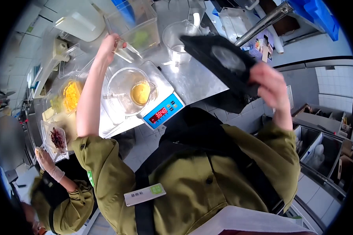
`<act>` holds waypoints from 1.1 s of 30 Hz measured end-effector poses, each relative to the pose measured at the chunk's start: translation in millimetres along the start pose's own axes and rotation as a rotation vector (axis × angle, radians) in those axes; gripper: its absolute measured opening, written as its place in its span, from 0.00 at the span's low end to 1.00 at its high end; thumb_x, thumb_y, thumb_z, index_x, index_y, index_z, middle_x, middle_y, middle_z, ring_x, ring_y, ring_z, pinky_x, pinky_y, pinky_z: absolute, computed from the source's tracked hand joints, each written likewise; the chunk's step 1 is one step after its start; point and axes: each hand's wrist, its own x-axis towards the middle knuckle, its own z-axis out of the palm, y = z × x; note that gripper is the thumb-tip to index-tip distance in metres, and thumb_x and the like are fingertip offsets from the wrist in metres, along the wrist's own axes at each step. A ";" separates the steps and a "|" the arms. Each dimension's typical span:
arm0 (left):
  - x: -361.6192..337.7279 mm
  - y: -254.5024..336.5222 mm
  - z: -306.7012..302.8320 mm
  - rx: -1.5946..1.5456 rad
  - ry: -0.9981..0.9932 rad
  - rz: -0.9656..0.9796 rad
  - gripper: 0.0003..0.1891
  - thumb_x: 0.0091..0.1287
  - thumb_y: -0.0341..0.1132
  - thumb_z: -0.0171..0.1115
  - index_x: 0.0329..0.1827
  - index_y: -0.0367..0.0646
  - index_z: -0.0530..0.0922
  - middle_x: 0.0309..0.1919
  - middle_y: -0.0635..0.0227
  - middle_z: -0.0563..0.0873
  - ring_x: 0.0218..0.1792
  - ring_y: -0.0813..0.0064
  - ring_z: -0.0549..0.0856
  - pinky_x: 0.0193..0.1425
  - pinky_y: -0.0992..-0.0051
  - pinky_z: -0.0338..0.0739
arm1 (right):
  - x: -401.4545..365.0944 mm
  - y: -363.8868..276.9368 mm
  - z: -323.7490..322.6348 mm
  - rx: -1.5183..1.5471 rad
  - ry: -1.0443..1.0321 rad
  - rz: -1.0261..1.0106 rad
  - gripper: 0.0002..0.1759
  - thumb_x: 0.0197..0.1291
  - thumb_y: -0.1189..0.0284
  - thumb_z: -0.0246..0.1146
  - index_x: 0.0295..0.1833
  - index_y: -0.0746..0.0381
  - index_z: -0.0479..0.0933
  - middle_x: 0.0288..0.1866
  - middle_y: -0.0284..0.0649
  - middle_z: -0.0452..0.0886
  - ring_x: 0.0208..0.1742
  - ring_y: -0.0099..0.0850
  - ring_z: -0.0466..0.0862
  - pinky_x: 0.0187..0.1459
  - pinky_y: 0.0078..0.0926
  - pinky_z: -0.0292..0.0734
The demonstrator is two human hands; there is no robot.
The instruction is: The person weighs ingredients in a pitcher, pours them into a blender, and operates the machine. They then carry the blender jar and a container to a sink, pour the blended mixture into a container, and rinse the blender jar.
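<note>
My left hand [110, 49] is closed beside a clear plastic container [147, 25] with something green in it. Pale, narrow utensil-like pieces [124, 55] stick out by its fingers; I cannot make out exactly what it grips. My right hand [268, 84] grips the end of a flat black panel [202, 53] with a translucent oval in it, held tilted above the counter's right side and slightly blurred. Between my arms, a clear measuring jug [115, 80] with yellowish-brown contents [140, 93] stands on a digital scale [164, 111] with lit red digits.
Behind the scale stands another clear jug [172, 37], and a white pitcher [82, 25] is at the back left. Trays of yellow pieces [71, 96] and dark red shreds [57, 139] sit left, near a co-worker's gloved hand [49, 164]. A metal pole [262, 25] crosses the upper right.
</note>
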 end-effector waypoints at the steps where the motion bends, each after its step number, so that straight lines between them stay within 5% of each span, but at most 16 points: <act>1: -0.2 2.1 -2.0 -0.041 0.016 0.030 0.24 0.56 0.30 0.45 0.57 0.35 0.57 0.25 0.63 0.74 0.26 0.71 0.78 0.33 0.75 0.72 | -15.2 -3.7 9.1 -0.023 0.007 0.052 0.14 0.36 0.79 0.63 0.34 0.70 0.72 0.33 0.46 0.72 0.32 0.39 0.74 0.34 0.29 0.70; 7: -35.5 38.7 -18.2 -0.068 0.069 0.099 0.32 0.56 0.27 0.42 0.65 0.36 0.45 0.31 0.58 0.73 0.29 0.69 0.79 0.36 0.71 0.74 | 1.6 19.6 46.4 -0.289 0.127 -0.041 0.14 0.35 0.82 0.62 0.34 0.69 0.73 0.33 0.43 0.71 0.34 0.39 0.73 0.34 0.29 0.70; 10: -77.2 72.0 -23.6 -0.078 0.125 0.144 0.30 0.56 0.28 0.40 0.65 0.38 0.48 0.33 0.61 0.71 0.32 0.67 0.79 0.38 0.71 0.74 | 44.6 62.4 77.9 -0.410 0.155 -0.128 0.11 0.40 0.79 0.61 0.34 0.65 0.72 0.33 0.38 0.71 0.36 0.35 0.73 0.35 0.26 0.70; 11: -86.2 77.4 -33.0 -0.050 0.111 0.189 0.31 0.57 0.28 0.39 0.66 0.36 0.44 0.41 0.52 0.72 0.30 0.67 0.80 0.38 0.71 0.74 | 55.6 71.6 88.4 -0.432 0.149 -0.148 0.11 0.40 0.78 0.61 0.34 0.65 0.71 0.33 0.38 0.71 0.35 0.34 0.73 0.36 0.26 0.70; 16: -139.7 91.6 -72.0 -0.039 0.196 0.260 0.31 0.57 0.29 0.41 0.66 0.35 0.48 0.37 0.60 0.74 0.34 0.66 0.80 0.44 0.69 0.69 | 58.3 108.7 131.6 -0.564 0.072 -0.153 0.17 0.39 0.71 0.64 0.38 0.62 0.73 0.35 0.36 0.72 0.40 0.33 0.73 0.41 0.29 0.69; 18: -151.1 92.1 -84.0 -0.048 0.220 0.284 0.31 0.56 0.29 0.41 0.66 0.36 0.47 0.35 0.61 0.74 0.34 0.66 0.80 0.45 0.69 0.68 | 66.8 75.2 122.6 -0.617 0.189 -0.143 0.24 0.37 0.68 0.65 0.45 0.60 0.73 0.38 0.37 0.72 0.39 0.37 0.73 0.41 0.31 0.68; 19: -157.9 91.2 -82.9 -0.078 0.267 0.293 0.25 0.57 0.29 0.42 0.60 0.34 0.57 0.34 0.61 0.73 0.35 0.66 0.79 0.46 0.69 0.67 | 61.9 56.1 123.4 -0.518 0.300 -0.131 0.24 0.37 0.69 0.66 0.45 0.60 0.72 0.38 0.38 0.73 0.39 0.38 0.74 0.41 0.32 0.68; 21: -163.0 85.1 -89.1 -0.039 0.287 0.294 0.28 0.58 0.30 0.41 0.64 0.35 0.50 0.38 0.57 0.74 0.38 0.66 0.79 0.48 0.70 0.67 | 21.0 10.0 163.9 -0.074 0.156 -0.013 0.18 0.38 0.74 0.66 0.40 0.61 0.74 0.36 0.38 0.75 0.41 0.36 0.75 0.42 0.30 0.69; 22: -163.2 82.2 -91.5 -0.017 0.292 0.296 0.30 0.59 0.31 0.41 0.66 0.36 0.47 0.40 0.55 0.75 0.40 0.66 0.79 0.49 0.71 0.67 | 26.5 -26.2 187.7 0.159 0.129 -0.270 0.19 0.42 0.73 0.66 0.44 0.61 0.73 0.40 0.38 0.76 0.43 0.35 0.75 0.47 0.32 0.68; 23: -162.0 77.6 -91.2 -0.081 0.303 0.309 0.31 0.59 0.30 0.42 0.67 0.36 0.45 0.40 0.57 0.71 0.40 0.64 0.79 0.47 0.71 0.68 | 36.9 -57.4 204.1 0.313 -0.196 -0.280 0.22 0.47 0.70 0.64 0.50 0.61 0.71 0.51 0.43 0.72 0.51 0.37 0.73 0.54 0.35 0.64; 24: -159.5 74.5 -91.8 -0.120 0.292 0.291 0.30 0.58 0.30 0.41 0.66 0.35 0.48 0.35 0.61 0.71 0.39 0.64 0.79 0.43 0.70 0.68 | 46.6 -71.5 233.1 0.454 -0.355 -0.207 0.26 0.49 0.68 0.62 0.55 0.62 0.66 0.63 0.52 0.56 0.64 0.44 0.59 0.60 0.38 0.55; 26: -150.1 66.2 -95.8 -0.098 0.335 0.289 0.23 0.58 0.29 0.42 0.58 0.36 0.59 0.35 0.62 0.71 0.36 0.64 0.78 0.40 0.70 0.68 | 68.0 -82.8 287.3 0.585 -0.241 -0.032 0.28 0.49 0.70 0.62 0.57 0.61 0.64 0.68 0.55 0.40 0.69 0.49 0.45 0.63 0.42 0.48; 29: -138.6 58.1 -103.3 -0.113 0.217 0.278 0.05 0.57 0.29 0.45 0.36 0.42 0.65 0.33 0.63 0.71 0.33 0.64 0.78 0.40 0.69 0.68 | 100.0 -78.4 344.5 0.351 0.050 0.102 0.26 0.48 0.70 0.62 0.54 0.61 0.65 0.68 0.57 0.32 0.69 0.50 0.37 0.64 0.41 0.46; 30: -136.2 54.6 -94.6 -0.203 0.344 0.322 0.05 0.56 0.29 0.47 0.33 0.37 0.67 0.27 0.62 0.74 0.25 0.68 0.79 0.34 0.71 0.68 | 111.1 -76.3 356.6 0.355 0.140 0.111 0.25 0.48 0.70 0.62 0.54 0.60 0.65 0.67 0.58 0.35 0.69 0.51 0.38 0.64 0.41 0.45; 33: -120.7 44.4 -92.8 -0.226 0.321 0.278 0.06 0.56 0.28 0.47 0.35 0.36 0.67 0.29 0.61 0.74 0.24 0.69 0.78 0.33 0.71 0.70 | 129.5 -69.0 375.7 0.327 0.435 0.162 0.20 0.45 0.74 0.61 0.46 0.61 0.65 0.66 0.59 0.45 0.68 0.53 0.46 0.63 0.41 0.48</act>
